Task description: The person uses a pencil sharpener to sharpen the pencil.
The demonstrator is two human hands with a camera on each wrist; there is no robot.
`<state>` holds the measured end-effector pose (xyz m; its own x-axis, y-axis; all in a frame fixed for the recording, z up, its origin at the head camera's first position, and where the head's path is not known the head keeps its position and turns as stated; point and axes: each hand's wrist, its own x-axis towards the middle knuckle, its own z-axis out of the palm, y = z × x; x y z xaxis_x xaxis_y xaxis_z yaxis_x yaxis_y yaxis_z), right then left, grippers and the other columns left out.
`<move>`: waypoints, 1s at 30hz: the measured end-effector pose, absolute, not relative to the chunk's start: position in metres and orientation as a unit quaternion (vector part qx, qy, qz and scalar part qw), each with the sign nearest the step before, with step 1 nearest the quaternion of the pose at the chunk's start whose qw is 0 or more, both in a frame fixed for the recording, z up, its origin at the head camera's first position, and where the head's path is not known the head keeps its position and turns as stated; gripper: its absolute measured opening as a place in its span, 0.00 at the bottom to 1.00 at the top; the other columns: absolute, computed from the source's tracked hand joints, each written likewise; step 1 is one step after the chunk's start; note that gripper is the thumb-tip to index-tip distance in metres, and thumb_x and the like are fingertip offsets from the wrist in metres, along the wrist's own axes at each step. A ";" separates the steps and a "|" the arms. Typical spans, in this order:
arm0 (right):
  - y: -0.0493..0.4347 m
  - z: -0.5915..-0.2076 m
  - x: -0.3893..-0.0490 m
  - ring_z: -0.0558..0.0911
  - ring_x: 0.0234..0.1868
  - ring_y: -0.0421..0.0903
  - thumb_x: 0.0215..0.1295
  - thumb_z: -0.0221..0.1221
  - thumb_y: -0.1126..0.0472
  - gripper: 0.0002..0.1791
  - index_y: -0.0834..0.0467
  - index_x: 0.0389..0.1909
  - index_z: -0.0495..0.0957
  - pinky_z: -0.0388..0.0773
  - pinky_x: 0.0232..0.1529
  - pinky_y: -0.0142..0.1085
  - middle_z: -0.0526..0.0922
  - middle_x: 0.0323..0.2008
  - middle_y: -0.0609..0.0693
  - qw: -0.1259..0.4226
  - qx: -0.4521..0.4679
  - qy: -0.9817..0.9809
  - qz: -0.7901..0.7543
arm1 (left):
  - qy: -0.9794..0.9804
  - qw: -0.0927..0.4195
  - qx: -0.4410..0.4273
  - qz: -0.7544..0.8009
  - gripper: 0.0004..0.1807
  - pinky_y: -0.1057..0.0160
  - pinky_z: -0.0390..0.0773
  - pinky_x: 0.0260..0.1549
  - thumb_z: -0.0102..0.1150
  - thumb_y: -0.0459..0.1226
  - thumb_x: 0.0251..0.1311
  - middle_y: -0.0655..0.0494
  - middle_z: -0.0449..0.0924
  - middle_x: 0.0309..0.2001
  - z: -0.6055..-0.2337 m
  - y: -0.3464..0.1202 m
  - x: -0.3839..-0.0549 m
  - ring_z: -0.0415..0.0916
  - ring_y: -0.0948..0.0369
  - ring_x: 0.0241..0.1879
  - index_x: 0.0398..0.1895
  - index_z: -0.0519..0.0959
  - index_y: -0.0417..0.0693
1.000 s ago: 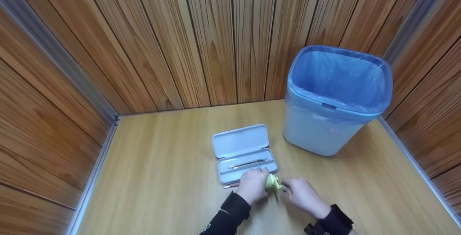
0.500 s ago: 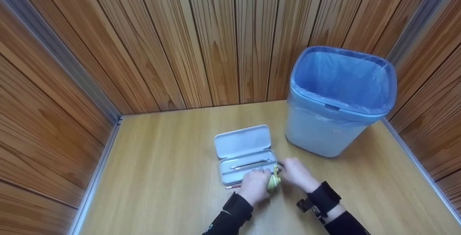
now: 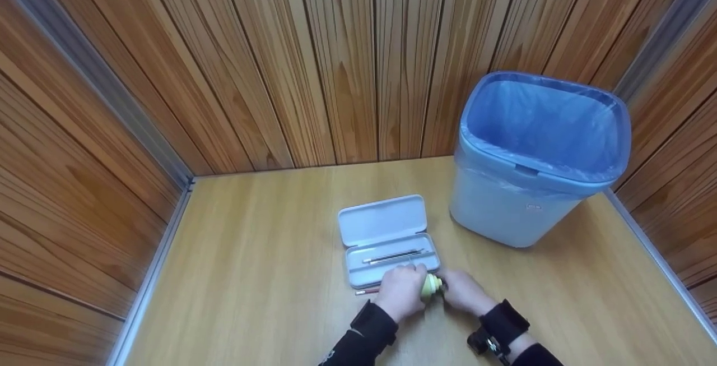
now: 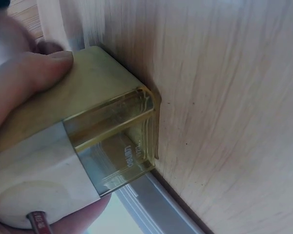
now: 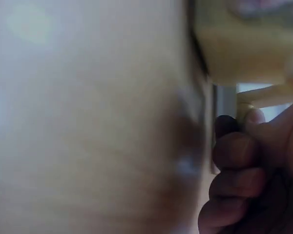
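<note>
On the tabletop my left hand [image 3: 400,292] grips a yellow hand-crank pencil sharpener [image 4: 83,92] from above, its thumb lying along the body in the left wrist view. A clear shavings drawer [image 4: 122,146] shows at one end of the sharpener. From the white face's hole a red pencil [image 4: 40,223] sticks out, pointing left in the head view. My right hand [image 3: 465,292], at the sharpener's other end, has its fingers curled at the crank arm [image 5: 263,96]; the knob itself is mostly hidden. An open pale pencil case [image 3: 383,223] lies just behind both hands, with pencils [image 3: 392,256] in its tray.
A blue-rimmed bin [image 3: 518,209] with a blue liner stands at the back right of the wooden table [image 3: 269,254]. Wood-panelled walls [image 3: 313,63] enclose the table at the back and both sides.
My right hand has swung up toward the case and back down, turning the crank. The left hand keeps its hold on the sharpener. The whole head view has shifted slightly.
</note>
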<state>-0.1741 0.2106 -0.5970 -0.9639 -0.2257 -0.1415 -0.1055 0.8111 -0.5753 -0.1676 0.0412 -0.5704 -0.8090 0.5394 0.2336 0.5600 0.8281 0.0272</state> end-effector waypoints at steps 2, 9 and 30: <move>0.212 -0.598 -0.164 0.78 0.30 0.46 0.59 0.59 0.71 0.07 0.56 0.27 0.79 0.77 0.36 0.46 0.81 0.26 0.49 0.100 -0.093 0.944 -0.300 | -0.950 0.111 -0.287 -0.049 0.28 0.65 0.74 0.22 0.82 0.49 0.29 0.60 0.80 0.27 -0.569 0.041 -0.167 0.78 0.61 0.25 0.33 0.75 0.52; 0.217 -0.592 -0.136 0.77 0.27 0.41 0.64 0.60 0.64 0.07 0.55 0.25 0.78 0.72 0.30 0.38 0.78 0.23 0.44 0.078 -0.139 0.940 -0.302 | -0.949 0.122 -0.287 -0.053 0.29 0.64 0.75 0.23 0.82 0.49 0.28 0.60 0.80 0.27 -0.570 0.040 -0.166 0.78 0.61 0.25 0.34 0.75 0.51; 0.222 -0.535 -0.136 0.79 0.27 0.40 0.62 0.59 0.70 0.04 0.61 0.34 0.82 0.76 0.30 0.33 0.84 0.27 0.48 0.045 -0.159 0.938 -0.303 | -0.950 0.104 -0.288 -0.051 0.30 0.65 0.75 0.23 0.82 0.49 0.29 0.60 0.80 0.27 -0.571 0.041 -0.166 0.77 0.61 0.25 0.36 0.75 0.51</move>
<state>-0.1363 0.2222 -0.5347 -0.9452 -0.3262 0.0126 -0.2718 0.7650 -0.5839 -0.1665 0.0408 -0.5715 -0.8121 0.5376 0.2268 0.5589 0.8284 0.0374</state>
